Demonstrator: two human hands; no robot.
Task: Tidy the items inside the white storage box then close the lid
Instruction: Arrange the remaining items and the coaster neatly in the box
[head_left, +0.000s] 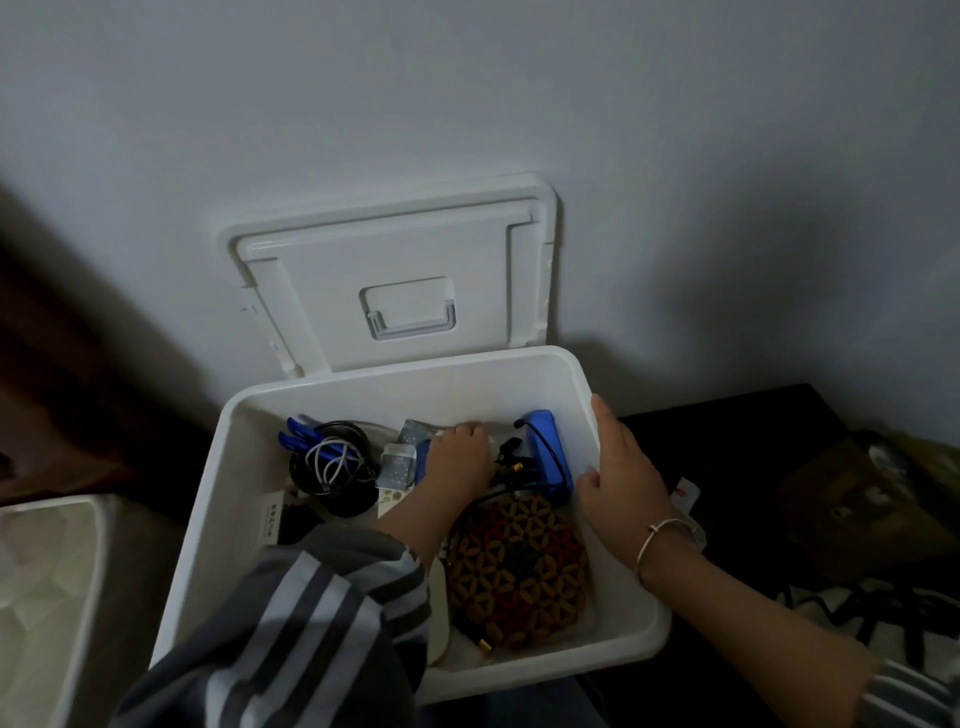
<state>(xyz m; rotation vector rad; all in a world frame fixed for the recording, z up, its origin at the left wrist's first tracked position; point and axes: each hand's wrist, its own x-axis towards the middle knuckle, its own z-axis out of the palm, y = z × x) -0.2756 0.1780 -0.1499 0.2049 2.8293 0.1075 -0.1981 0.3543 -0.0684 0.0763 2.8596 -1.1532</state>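
Storage box (519, 374): right hand (626, 483) holds rim; left hand (457, 457) perhaps gripping.

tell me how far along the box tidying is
Mid-tidy. Looks done: the coiled cables sit bundled at the back left and the patterned mat lies flat at the front. In hand: the left hand is down among small packets at the back, while the right hand holds the white storage box by its right rim. Left: sorting the loose items, then closing the lid, which stands open against the wall.
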